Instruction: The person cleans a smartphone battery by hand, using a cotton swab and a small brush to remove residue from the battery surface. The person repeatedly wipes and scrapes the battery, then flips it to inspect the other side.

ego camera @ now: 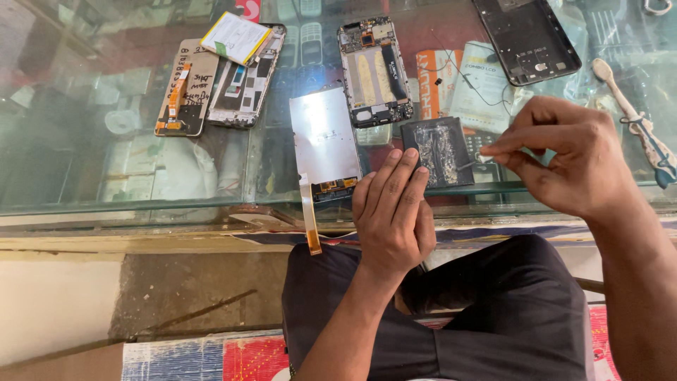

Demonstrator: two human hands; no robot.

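Observation:
My left hand (393, 212) rests flat on the front edge of a glass counter (141, 190), fingers together, touching the lower left corner of a black phone battery (438, 149) smeared with glue residue. My right hand (564, 152) pinches a thin metal tool (471, 164) whose tip touches the battery's right edge. Just left of the battery lies a silver display panel (324, 141) with an orange flex cable (310, 224) hanging over the counter edge.
An opened phone body with its circuit board (374, 70) lies behind the display. Further left sit another opened phone (247, 77), a yellow-white battery (235, 37) and a flex part (185, 95). A black back cover (527, 39) and a wooden-handled tool (635, 116) lie right.

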